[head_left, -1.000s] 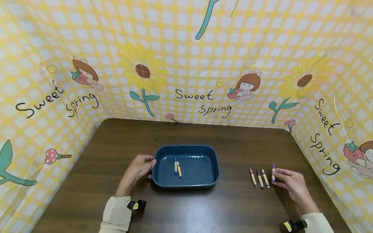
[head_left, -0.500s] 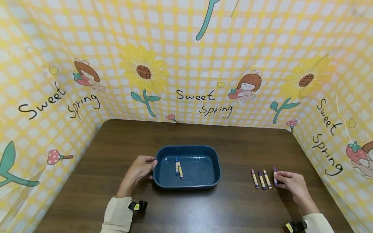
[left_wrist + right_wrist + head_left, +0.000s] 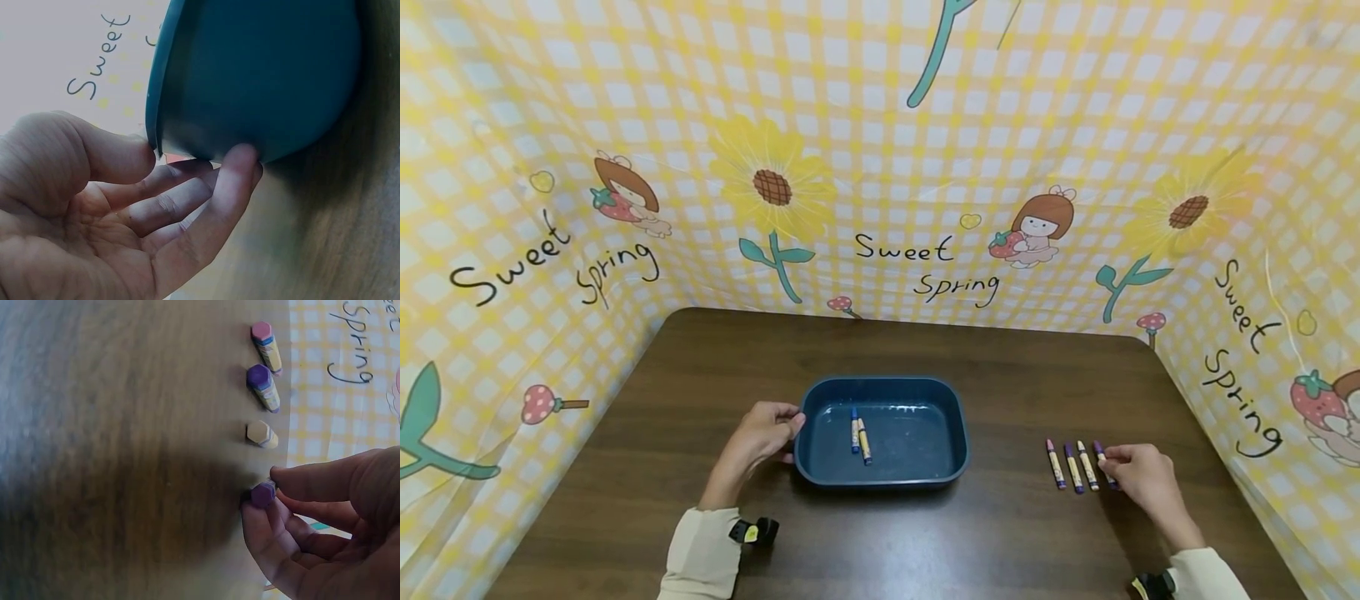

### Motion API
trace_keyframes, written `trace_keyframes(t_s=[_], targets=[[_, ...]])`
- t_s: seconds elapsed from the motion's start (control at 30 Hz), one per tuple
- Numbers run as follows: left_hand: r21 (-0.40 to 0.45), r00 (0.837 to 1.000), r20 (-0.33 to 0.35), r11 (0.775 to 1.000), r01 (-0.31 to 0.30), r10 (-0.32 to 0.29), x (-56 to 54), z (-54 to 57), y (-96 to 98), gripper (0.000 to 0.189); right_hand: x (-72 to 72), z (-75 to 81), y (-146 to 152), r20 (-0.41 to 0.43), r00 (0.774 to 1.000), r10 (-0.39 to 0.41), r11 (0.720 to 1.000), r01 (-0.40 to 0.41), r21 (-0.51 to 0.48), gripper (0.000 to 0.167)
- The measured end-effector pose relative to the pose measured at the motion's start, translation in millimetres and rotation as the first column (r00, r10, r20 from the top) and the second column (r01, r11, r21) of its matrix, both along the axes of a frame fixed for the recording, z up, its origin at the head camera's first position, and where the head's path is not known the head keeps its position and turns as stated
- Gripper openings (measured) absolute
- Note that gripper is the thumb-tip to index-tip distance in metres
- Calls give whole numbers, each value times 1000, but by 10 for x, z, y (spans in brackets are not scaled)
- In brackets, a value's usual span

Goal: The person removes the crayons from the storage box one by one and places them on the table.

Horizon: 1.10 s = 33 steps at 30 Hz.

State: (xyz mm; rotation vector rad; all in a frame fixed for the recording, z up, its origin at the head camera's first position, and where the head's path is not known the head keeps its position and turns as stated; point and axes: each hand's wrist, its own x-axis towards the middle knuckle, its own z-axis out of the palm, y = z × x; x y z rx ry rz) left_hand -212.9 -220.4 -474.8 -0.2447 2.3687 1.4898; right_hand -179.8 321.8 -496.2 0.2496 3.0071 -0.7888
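Observation:
On the wooden table, my left hand holds the left end of a dark blue tray. In the left wrist view the thumb lies at its rim and a finger touches its outer wall. Two crayons lie inside, a blue crayon and a pale-tipped crayon. My right hand pinches a purple crayon between thumb and fingers, partly covering it in the head view. Left of it, a pink crayon, a dark purple crayon and a cream crayon lie in a row.
A yellow checked cloth with printed flowers and lettering stands behind the table and along both sides. Bare wood lies between the tray and the crayon row.
My right hand has turned and moved slightly left and down, and the purple crayon now slants beside the cream one. The left hand and tray have stayed in place.

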Motion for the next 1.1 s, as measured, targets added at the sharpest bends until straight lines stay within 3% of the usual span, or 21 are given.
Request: trace_keyframes(t_s=[0.3, 0.57, 0.7, 0.93, 1.1], targets=[[-7, 1000, -16, 1000, -3, 3, 2, 20, -30, 38, 25, -73, -163, -107, 994, 30, 995, -20, 95, 19], [-22, 1000, -15, 1000, 7, -8, -12, 13, -37, 39, 23, -35, -191, -77, 997, 18, 995, -10, 102, 23], [-28, 999, -30, 1000, 11, -12, -19, 2, -27, 39, 41, 37, -193, -109, 994, -12, 994, 24, 109, 24], [-20, 1000, -23, 1000, 13, -14, -11, -3, -25, 40, 39, 122, -222, -248, 966, -78, 996, 88, 30, 24], [-5, 1000, -14, 1000, 14, -14, -2, -2, -15, 40, 14, 188, -273, -299, 948, -112, 994, 113, -12, 21]])
